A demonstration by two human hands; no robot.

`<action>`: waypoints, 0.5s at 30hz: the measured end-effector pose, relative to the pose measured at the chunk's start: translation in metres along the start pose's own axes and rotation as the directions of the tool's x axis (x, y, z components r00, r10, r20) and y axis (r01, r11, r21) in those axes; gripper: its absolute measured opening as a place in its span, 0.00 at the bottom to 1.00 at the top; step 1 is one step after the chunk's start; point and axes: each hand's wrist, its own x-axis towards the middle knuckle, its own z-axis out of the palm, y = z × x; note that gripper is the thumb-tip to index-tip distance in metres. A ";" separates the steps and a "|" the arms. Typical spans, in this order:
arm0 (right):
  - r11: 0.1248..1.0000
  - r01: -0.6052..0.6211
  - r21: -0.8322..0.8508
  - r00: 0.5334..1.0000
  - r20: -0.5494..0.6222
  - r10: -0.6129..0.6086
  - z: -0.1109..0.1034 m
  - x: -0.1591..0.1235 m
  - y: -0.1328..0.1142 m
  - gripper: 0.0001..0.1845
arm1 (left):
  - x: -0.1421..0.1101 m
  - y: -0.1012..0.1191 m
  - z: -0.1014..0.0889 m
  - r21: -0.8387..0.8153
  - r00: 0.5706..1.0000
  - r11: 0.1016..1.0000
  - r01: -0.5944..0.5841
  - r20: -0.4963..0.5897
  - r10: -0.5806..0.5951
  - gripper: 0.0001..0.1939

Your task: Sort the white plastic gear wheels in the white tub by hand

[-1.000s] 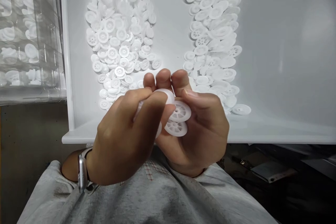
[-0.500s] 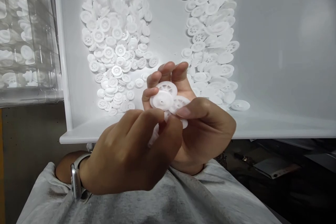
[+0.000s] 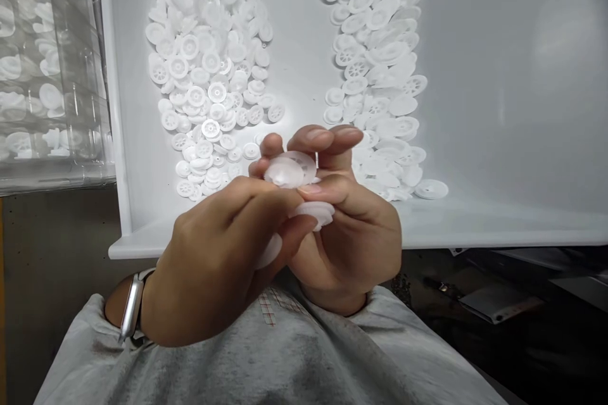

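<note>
White plastic gears are in both hands, held together over the front edge of the tray. My left hand (image 3: 218, 259), with a watch on its wrist, is closed; its fingertips meet a white gear (image 3: 317, 212) at my right thumb. Another pale disc-shaped gear (image 3: 270, 252) shows under the left fingers, against the palm. My right hand (image 3: 351, 228) is cupped around several gears (image 3: 291, 169), its thumb bent inward and its fingers curled above them. The contact between the fingertips is partly hidden.
A white tray (image 3: 304, 82) holds a heap of small gears (image 3: 204, 63) on the left and a band of larger gears (image 3: 384, 57) on the right. Clear plastic packaging (image 3: 52, 76) with white parts stands at far left. Below right lies a dark flat device (image 3: 498, 304).
The right hand has turned, its fingers bending forward, so the gears are seen more edge-on. The left hand has shifted slightly left, and a disc in its palm shows more.
</note>
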 end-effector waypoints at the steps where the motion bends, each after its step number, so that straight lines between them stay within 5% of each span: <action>1: 1.000 -0.003 -0.022 1.000 0.004 0.003 0.000 0.000 0.000 0.19 | 0.001 0.000 0.000 -0.015 1.000 1.000 0.019 0.009 -0.019 0.04; 15: 0.998 0.046 -0.052 0.997 -0.054 -0.049 0.002 -0.001 0.002 0.09 | 0.003 0.006 0.011 0.192 0.997 0.980 0.041 -0.066 -0.029 0.09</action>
